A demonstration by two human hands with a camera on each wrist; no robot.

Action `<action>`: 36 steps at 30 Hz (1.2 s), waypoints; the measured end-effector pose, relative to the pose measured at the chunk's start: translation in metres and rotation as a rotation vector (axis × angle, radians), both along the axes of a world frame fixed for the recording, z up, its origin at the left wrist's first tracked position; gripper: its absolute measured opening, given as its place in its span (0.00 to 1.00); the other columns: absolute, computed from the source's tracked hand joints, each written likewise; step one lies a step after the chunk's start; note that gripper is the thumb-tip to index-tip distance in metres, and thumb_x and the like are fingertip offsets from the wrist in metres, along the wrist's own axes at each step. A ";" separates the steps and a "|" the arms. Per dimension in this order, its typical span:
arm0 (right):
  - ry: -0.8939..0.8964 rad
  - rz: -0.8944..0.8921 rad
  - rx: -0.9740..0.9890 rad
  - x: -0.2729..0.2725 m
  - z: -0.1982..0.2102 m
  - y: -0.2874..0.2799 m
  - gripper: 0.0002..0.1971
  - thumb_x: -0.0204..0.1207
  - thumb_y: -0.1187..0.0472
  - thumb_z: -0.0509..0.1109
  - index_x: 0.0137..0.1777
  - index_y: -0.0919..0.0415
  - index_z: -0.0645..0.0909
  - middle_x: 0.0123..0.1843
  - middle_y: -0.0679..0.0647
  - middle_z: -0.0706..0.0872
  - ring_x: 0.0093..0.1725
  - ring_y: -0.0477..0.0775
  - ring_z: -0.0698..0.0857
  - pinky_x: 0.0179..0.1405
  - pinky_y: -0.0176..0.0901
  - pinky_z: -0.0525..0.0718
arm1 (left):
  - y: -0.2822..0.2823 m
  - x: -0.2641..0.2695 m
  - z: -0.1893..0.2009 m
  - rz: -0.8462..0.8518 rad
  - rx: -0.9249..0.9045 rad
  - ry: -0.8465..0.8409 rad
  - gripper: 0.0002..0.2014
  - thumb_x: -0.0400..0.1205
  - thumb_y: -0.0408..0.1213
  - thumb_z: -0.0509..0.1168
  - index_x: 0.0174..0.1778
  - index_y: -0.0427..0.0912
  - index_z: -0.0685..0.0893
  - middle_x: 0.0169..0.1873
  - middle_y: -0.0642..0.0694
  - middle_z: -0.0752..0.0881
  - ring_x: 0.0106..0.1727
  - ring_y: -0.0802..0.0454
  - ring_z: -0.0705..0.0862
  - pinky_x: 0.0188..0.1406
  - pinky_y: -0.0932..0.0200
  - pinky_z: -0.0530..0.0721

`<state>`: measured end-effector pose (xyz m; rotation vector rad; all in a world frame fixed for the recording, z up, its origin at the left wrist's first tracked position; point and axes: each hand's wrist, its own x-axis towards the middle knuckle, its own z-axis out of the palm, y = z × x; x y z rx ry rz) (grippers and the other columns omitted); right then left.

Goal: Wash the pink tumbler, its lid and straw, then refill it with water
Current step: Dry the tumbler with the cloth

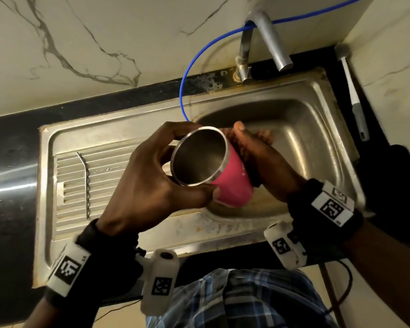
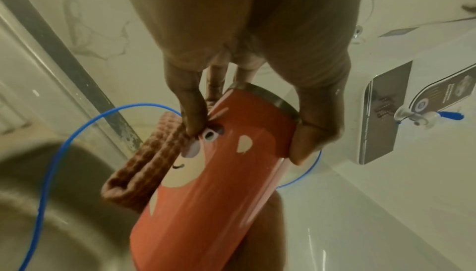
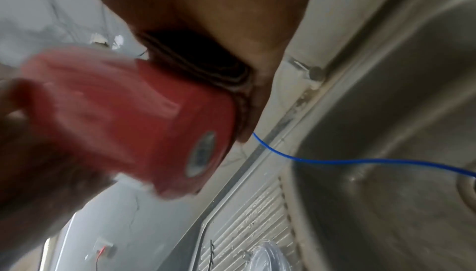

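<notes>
The pink tumbler point(image 1: 232, 185) is tilted over the sink basin, with its bare steel mouth facing me and no lid on. My left hand point(image 1: 202, 160) grips it round the rim, thumb below and fingers above. In the left wrist view the tumbler point(image 2: 211, 194) shows a cartoon face. My right hand point(image 1: 252, 136) holds a folded brown scrub cloth point(image 2: 144, 165) against the tumbler's far side. The right wrist view shows the tumbler point(image 3: 128, 116) blurred, with the cloth point(image 3: 206, 66) pressed to it. A clear lid point(image 3: 268, 255) lies on the drainboard. I see no straw.
The steel sink point(image 1: 223, 235) has a ribbed drainboard on the left with a thin twisted wire brush point(image 1: 85, 183) on it. A faucet point(image 1: 270, 41) and a blue tube point(image 1: 199, 60) hang over the basin. A long-handled brush point(image 1: 352, 91) lies on the black counter at right.
</notes>
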<state>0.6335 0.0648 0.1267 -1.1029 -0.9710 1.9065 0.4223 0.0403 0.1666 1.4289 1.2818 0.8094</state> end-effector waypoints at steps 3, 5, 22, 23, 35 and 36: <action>0.136 0.028 -0.163 0.007 -0.010 0.008 0.31 0.93 0.51 0.51 0.38 0.50 0.94 0.39 0.48 0.93 0.40 0.43 0.91 0.47 0.37 0.87 | -0.004 0.002 -0.001 0.008 -0.039 -0.149 0.38 0.58 0.40 0.89 0.67 0.52 0.87 0.64 0.44 0.91 0.62 0.39 0.92 0.52 0.29 0.93; 0.236 -0.021 -0.303 0.005 -0.017 0.003 0.33 0.93 0.51 0.51 0.33 0.53 0.92 0.32 0.49 0.90 0.31 0.44 0.89 0.34 0.37 0.86 | -0.006 0.003 -0.002 0.037 -0.065 -0.206 0.36 0.59 0.41 0.87 0.65 0.54 0.88 0.61 0.46 0.92 0.58 0.41 0.93 0.48 0.38 0.92; 0.338 -0.221 -0.661 -0.016 -0.051 -0.035 0.30 0.88 0.42 0.61 0.64 0.69 0.89 0.60 0.65 0.92 0.55 0.63 0.93 0.58 0.56 0.90 | -0.023 -0.012 -0.025 0.303 0.269 0.525 0.44 0.60 0.54 0.85 0.74 0.45 0.83 0.62 0.54 0.77 0.54 0.71 0.75 0.55 0.83 0.72; 0.337 -0.242 -0.619 -0.015 -0.050 -0.034 0.29 0.88 0.43 0.60 0.66 0.70 0.88 0.62 0.65 0.92 0.57 0.63 0.93 0.61 0.58 0.89 | -0.021 -0.017 -0.027 0.294 0.261 0.545 0.45 0.61 0.56 0.85 0.75 0.44 0.83 0.63 0.53 0.76 0.56 0.70 0.74 0.54 0.86 0.70; 0.374 -0.351 -0.392 -0.005 -0.057 -0.017 0.24 0.91 0.53 0.57 0.80 0.65 0.77 0.76 0.64 0.84 0.75 0.65 0.83 0.72 0.59 0.84 | 0.050 -0.085 -0.079 0.368 0.136 0.640 0.49 0.63 0.47 0.89 0.82 0.45 0.79 0.69 0.48 0.76 0.62 0.58 0.75 0.60 0.71 0.73; 0.374 -0.346 -0.391 -0.008 -0.058 -0.019 0.23 0.90 0.56 0.57 0.79 0.65 0.78 0.75 0.63 0.85 0.74 0.64 0.85 0.70 0.57 0.86 | 0.055 -0.088 -0.086 0.350 0.136 0.642 0.48 0.64 0.46 0.89 0.82 0.45 0.79 0.70 0.46 0.76 0.63 0.57 0.75 0.59 0.74 0.72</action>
